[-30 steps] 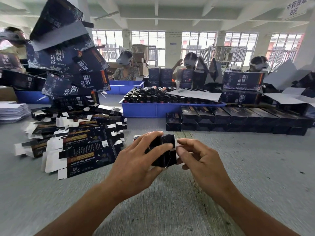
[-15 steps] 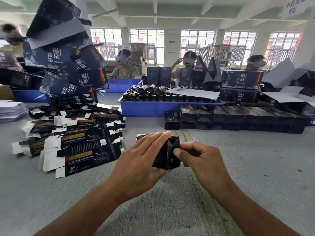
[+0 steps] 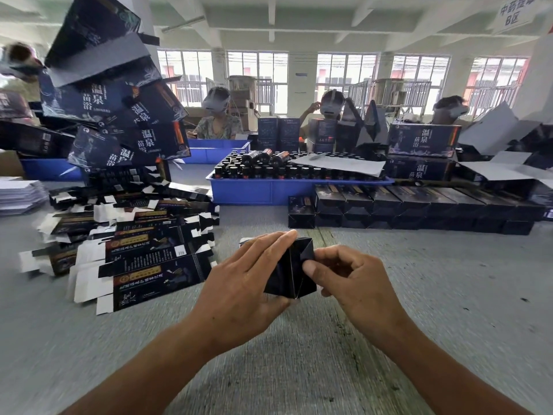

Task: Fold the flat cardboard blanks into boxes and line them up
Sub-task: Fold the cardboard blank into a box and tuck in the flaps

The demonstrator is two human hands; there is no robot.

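At the centre of the frame the person holds one dark box (image 3: 289, 269) above the grey table (image 3: 449, 295), end-on to the camera. The left hand (image 3: 239, 289) wraps round its left side, fingers laid over the top and thumb under the lower edge. The right hand (image 3: 350, 280) has its fingers curled, with the thumb tip pressing on the flaps at the right of the facing end. Those flaps meet in a cross of creases, so this end looks nearly closed; the far end is hidden, and whether it is tucked cannot be told.

A good share of the job looks done. In the right half of the frame, just in front of the blue tray (image 3: 269, 191) of bottles, a row of boxes (image 3: 419, 209) stands lined up side by side, seemingly two tiers high, running from mid-frame towards the right edge. Its left end sits just beyond the hands, and that is probably where the held box belongs.

Plenty is left. At left centre a loose heap of blanks (image 3: 134, 253) lies flat on the table, printed faces up and white tabs showing, fanned over one another. The exact count cannot be read, but it is many.

So, as a judgement: one box is in its last folds, then needs setting in the row, and the heap must still be worked through.
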